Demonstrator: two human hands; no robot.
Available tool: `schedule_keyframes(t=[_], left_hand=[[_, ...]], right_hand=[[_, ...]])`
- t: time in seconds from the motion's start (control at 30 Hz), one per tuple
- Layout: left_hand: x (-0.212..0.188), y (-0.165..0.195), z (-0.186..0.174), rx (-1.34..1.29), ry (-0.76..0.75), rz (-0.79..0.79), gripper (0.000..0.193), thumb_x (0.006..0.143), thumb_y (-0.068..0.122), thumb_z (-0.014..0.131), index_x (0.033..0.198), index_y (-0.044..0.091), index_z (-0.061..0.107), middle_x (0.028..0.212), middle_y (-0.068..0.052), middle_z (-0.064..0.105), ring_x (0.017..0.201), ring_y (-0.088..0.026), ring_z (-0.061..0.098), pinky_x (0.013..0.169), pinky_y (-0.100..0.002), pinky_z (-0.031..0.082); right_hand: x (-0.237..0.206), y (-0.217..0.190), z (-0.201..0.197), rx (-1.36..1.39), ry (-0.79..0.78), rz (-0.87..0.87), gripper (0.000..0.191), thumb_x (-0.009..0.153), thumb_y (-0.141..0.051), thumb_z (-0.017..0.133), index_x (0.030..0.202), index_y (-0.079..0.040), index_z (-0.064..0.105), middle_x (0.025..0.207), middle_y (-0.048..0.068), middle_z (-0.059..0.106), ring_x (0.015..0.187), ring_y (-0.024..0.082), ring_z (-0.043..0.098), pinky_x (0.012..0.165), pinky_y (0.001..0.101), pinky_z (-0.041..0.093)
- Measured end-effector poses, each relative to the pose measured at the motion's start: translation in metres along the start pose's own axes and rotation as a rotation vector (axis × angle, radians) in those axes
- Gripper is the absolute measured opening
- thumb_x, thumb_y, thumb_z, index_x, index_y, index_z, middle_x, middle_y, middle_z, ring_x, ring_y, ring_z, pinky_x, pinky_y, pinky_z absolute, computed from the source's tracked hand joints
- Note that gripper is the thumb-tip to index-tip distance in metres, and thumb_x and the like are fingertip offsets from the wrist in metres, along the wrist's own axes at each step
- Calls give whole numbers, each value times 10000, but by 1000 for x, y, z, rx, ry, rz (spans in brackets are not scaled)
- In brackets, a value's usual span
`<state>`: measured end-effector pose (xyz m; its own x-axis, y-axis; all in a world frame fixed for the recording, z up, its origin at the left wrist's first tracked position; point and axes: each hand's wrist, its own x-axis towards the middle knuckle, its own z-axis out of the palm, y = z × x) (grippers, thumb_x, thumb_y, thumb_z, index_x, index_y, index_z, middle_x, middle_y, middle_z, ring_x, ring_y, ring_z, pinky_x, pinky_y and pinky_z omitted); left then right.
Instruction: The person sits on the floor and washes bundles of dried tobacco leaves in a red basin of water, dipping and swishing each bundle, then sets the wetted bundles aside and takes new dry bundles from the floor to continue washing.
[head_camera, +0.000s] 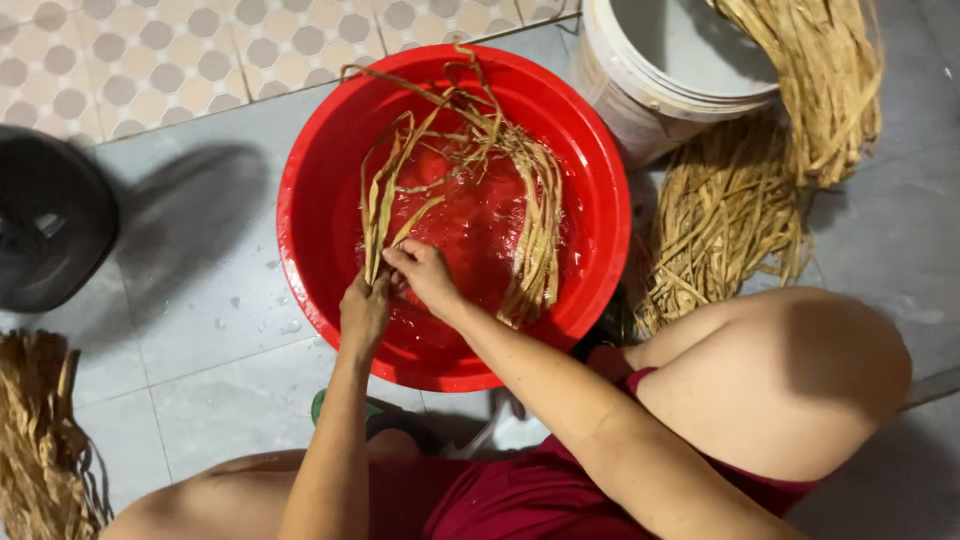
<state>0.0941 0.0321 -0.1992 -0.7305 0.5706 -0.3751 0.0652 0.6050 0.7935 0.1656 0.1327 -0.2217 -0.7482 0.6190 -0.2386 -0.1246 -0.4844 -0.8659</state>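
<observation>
Down on the grey tiled floor (210, 330), a person is squatting over a big red basin (600, 200) with water in it, and a bunch of long, flat dried plant strips (535, 230) is soaking there, looping from the near side round to the far rim and back. Both hands are meeting at the near-left end of that bunch. The left hand (365, 310) is closing round the gathered ends of the strips just at the waterline, and the right hand (425, 275) is pinching the same ends from above, fingers curled onto them, so both are gripping the wet strips, not resting open.

Looks to me like the soaking or rinsing stage: the fibres are getting wetted and pulled through the water. I'd guess whatever move follows calls for a steady grip on those ends and a slow pull, since the strips are tangling a bit near the far rim.

Off to the right a white bucket (640, 90) is standing just beside the basin, with more dry strips (730, 210) draping out of it and piling on the floor. Another dry bundle (40, 440) is lying at the bottom left, and a dark round object (50, 220) is sitting at the left edge; can't tell what it is.
</observation>
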Motion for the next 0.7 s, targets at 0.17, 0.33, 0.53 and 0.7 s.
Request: schedule_keyframes(t=[0.17,0.33,0.53,0.7], left_hand=[[-3,-8,6,-332,-157,138,276,1042,201,583,1248,55,695,1010,-19,747,875,-109,664,800,-265,544],[-8,-14,12,-445,-307,24,204,1038,224,566,1129,71,665,762,-16,661,646,-103,615,564,-265,484],[-9,1,16,-490,-219,-39,210,1037,245,576,1065,84,708,638,48,507,517,-60,429,457,-247,331],[-30,20,17,-279,-231,-84,251,1006,281,633,902,68,715,576,60,459,487,-58,387,435,-261,283]], right_hand=[[3,-21,-11,124,163,31,185,1038,-224,588,1009,-46,630,813,45,655,586,108,602,498,263,504],[19,-56,-39,265,128,-40,209,1078,-235,521,1041,-57,623,893,69,692,654,113,613,567,263,534],[16,-37,-29,274,65,232,221,1071,-289,529,1018,-89,608,810,37,645,557,101,551,446,242,438],[25,-2,-61,440,302,397,275,1055,-269,495,889,-76,601,687,19,598,474,101,497,360,261,369]])
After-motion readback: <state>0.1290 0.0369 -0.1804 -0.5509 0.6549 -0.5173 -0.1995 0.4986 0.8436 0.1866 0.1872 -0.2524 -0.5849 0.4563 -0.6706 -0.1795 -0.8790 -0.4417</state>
